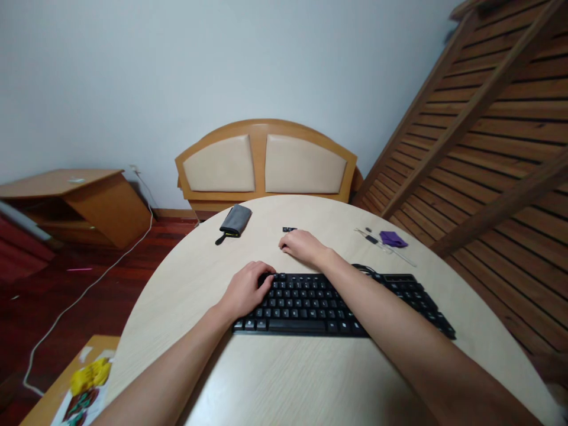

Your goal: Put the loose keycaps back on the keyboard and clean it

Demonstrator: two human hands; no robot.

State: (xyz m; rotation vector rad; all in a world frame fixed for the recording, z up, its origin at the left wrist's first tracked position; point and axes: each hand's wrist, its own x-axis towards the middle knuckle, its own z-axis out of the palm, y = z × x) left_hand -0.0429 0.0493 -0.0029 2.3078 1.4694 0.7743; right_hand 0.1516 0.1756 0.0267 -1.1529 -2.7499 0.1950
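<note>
left hand (pixel 247 290) curled on black keyboard (pixel 337 305) at bench (pixel 284 378) centre; right hand (pixel 303 245) loosely closed at 12 o'clock near loose keycaps (pixel 289 229). could scatter them with a careless sweep.

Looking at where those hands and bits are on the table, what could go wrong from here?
1. The right hand rests past the keyboard, beside small dark pieces lying loose on the table; a sweep of the hand could scatter them.
2. The left hand presses on the keyboard's top left corner, so the keyboard might slide or tilt.
3. The right forearm crosses over the keys and could press some unintentionally.
</note>
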